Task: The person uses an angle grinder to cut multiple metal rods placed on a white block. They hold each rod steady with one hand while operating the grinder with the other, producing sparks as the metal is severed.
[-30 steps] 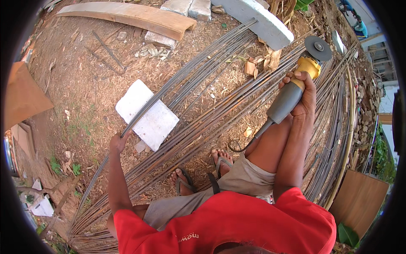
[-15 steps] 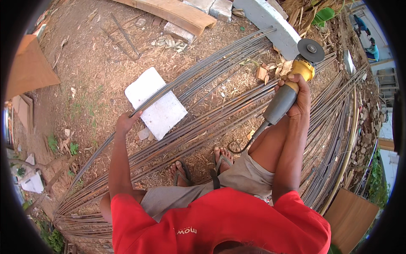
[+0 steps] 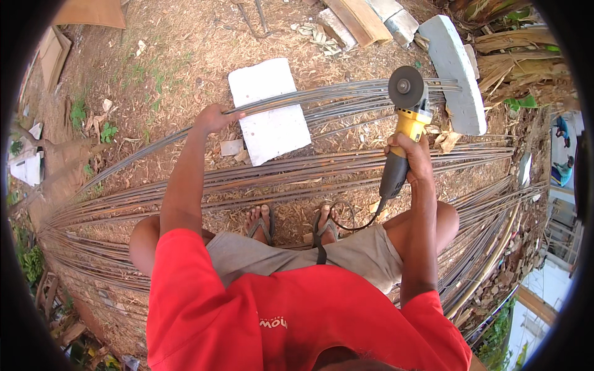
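Note:
My left hand is closed around a bundle of thin grey steel rods, near the left edge of a white block. The bundle passes over the block and reaches a pale concrete slab at the far right. In my right hand is a yellow and dark grey angle grinder, gripped round its body. Its dark disc points away from me and overlaps the grey rods in view; I cannot tell whether they touch. A black cord trails from its near end.
Rusty rods lie between the block and my sandalled feet, with more long rods at the right. Planks and bricks are at the far side. Dry leaves cover the ground. Two people are in the distance at the right.
My view has turned, so the rods now run more nearly level across it. The grinder has swung left, its disc now in front of the grey rods. Both grips are kept.

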`<action>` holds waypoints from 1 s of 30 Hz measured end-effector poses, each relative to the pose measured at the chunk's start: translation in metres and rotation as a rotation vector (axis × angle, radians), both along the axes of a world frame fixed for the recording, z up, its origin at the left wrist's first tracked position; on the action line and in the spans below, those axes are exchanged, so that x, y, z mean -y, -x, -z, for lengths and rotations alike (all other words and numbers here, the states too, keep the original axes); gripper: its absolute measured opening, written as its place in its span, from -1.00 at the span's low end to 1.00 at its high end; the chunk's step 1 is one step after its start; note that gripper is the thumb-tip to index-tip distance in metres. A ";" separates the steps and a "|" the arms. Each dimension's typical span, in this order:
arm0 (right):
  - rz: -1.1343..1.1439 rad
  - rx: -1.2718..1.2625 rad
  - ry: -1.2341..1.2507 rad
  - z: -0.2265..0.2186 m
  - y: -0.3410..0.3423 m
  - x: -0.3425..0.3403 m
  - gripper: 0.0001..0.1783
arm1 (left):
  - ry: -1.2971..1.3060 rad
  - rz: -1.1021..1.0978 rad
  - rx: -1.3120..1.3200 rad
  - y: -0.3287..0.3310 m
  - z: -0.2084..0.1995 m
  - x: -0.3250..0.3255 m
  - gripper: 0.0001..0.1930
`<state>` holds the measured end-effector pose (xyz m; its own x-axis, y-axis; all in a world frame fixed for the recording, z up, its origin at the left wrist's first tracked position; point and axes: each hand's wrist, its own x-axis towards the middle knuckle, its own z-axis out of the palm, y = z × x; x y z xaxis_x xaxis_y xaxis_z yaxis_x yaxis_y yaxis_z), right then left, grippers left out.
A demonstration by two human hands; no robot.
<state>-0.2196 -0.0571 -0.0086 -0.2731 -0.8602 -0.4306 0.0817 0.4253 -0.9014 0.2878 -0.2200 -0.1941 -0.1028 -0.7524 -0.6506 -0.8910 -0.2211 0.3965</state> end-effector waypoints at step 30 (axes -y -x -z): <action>-0.222 -0.282 -0.166 0.195 -0.102 0.027 -0.38 | 0.372 0.149 0.074 0.004 0.014 -0.037 0.01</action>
